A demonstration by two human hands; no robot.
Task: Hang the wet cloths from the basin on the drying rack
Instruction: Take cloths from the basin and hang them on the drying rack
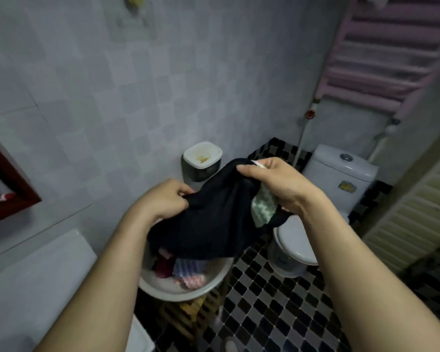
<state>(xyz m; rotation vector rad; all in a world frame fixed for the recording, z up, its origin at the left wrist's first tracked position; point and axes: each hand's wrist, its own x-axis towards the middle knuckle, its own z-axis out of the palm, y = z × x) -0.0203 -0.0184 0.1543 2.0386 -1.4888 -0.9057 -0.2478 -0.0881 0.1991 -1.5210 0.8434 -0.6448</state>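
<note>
I have both hands up in the middle of the frame, above the basin (pixel 188 292). The left hand (pixel 167 199) has its fingers (pixel 182 192) curled tight, pinching the left edge of a black cloth (pixel 214 224). The right hand (pixel 277 185) sits higher and further right, its fingers (pixel 248 170) closed down over the cloth's top edge; the same grip also holds a green-and-white patterned cloth (pixel 263 208), which hangs under the palm against the black fabric.

The black cloth stretches between the two hands, bunched and creased, and sags in a loose fold. Its lower edge drapes over the far side of the basin, though I cannot tell whether it touches the things inside.

The basin is pale and round, at lower centre, resting on a slatted wooden stool (pixel 186 316). In it lie a dark red cloth (pixel 164 266), a blue-and-white checked cloth (pixel 188 266) and a pink-and-white cloth (pixel 193 280), heaped together.

The pink drying rack (pixel 381 52) is mounted on the wall at upper right, well apart from the hands, above a white toilet (pixel 341 168) at right centre.
</note>
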